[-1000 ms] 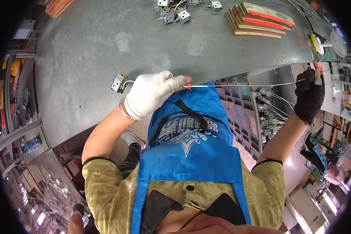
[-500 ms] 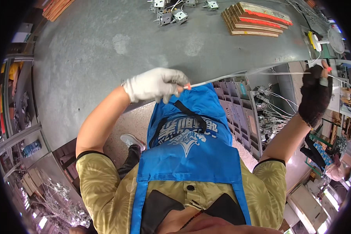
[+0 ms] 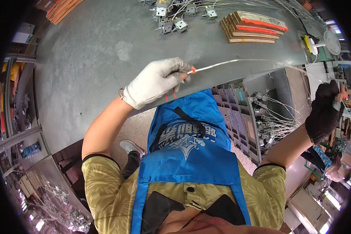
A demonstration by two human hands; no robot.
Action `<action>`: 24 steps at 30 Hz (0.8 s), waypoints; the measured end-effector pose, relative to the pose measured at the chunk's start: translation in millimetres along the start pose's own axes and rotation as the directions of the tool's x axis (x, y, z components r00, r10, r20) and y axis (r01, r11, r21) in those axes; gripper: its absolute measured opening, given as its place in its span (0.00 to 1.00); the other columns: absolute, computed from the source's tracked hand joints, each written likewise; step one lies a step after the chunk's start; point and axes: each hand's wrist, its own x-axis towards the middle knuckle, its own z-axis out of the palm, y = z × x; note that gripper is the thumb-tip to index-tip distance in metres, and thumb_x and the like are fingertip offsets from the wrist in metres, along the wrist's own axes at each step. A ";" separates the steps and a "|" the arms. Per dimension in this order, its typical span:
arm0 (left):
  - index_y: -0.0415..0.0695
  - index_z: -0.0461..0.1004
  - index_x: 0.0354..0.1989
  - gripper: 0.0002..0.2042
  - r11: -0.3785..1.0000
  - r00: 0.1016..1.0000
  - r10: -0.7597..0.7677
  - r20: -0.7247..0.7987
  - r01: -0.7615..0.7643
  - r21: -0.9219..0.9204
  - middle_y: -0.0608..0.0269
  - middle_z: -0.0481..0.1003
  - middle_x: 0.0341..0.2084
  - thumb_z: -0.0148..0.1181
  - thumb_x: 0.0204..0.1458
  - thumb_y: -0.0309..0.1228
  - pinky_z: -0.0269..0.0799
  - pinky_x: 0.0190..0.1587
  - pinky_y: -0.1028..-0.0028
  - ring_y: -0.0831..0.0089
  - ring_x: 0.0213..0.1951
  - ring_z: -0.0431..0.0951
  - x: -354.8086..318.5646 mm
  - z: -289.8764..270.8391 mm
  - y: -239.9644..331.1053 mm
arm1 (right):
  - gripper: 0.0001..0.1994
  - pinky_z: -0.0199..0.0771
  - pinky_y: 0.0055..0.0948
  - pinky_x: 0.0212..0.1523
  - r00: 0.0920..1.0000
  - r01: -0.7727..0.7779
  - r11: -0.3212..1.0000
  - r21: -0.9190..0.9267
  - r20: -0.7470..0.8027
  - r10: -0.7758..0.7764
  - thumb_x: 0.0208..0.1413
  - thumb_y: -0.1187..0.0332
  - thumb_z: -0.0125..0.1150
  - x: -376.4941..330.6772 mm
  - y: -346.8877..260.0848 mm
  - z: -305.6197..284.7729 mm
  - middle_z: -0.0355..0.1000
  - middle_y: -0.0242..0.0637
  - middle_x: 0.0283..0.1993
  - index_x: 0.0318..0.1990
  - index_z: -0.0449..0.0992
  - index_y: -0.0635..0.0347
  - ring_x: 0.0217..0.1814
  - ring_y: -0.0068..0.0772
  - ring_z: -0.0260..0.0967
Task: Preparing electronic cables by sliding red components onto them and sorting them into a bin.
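Note:
A thin white cable arcs over the front edge of the grey table between my two hands. My left hand, in a white glove, pinches one end beside a red band, bare fingertips showing. Two small red marks show just under that hand, by the table edge. Out at the far right, my right hand, in a dark glove with bare fingertips, is closed on the cable's other stretch. Something red shows at its fingertips. What lies inside that grip is partly hidden.
Small metal boxes with white cables lie at the back of the table. Stacked wooden wedges with red edges sit back right, near a white fan. A rack with more cabled boxes stands below the right edge.
My left hand has risen slightly farther over the table with the cable end. My right hand has moved down and outward to the right. The cable now bows upward.

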 end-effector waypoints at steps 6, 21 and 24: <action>0.42 0.78 0.48 0.12 0.893 0.945 0.305 0.118 -0.327 0.310 0.66 0.76 0.32 0.53 0.58 0.21 0.74 0.26 0.78 0.81 0.24 0.74 2.8 -3.5 -3.3 | 0.22 0.65 0.27 0.36 0.984 -0.149 0.986 0.076 0.109 0.141 0.63 0.60 0.58 10.2 -3.4 -45.6 0.70 0.31 0.37 0.59 0.67 0.65 0.34 0.26 0.64; 0.42 0.73 0.58 0.22 0.949 0.959 0.281 -0.046 -0.270 0.165 0.65 0.78 0.39 0.50 0.54 0.15 0.77 0.40 0.77 0.79 0.33 0.77 5.1 2.8 0.4 | 0.09 0.66 0.27 0.36 0.877 -0.479 0.632 0.609 0.365 0.313 0.62 0.71 0.58 25.4 56.5 -90.7 0.71 0.32 0.39 0.46 0.71 0.65 0.35 0.25 0.63; 0.43 0.71 0.60 0.25 0.960 0.973 0.226 -0.043 -0.215 0.179 0.65 0.78 0.40 0.49 0.52 0.14 0.76 0.44 0.76 0.78 0.35 0.77 6.9 2.2 -1.4 | 0.08 0.67 0.27 0.39 0.886 -0.463 0.642 0.611 0.303 0.351 0.60 0.72 0.59 25.8 67.1 -94.4 0.73 0.35 0.41 0.44 0.72 0.64 0.35 0.25 0.64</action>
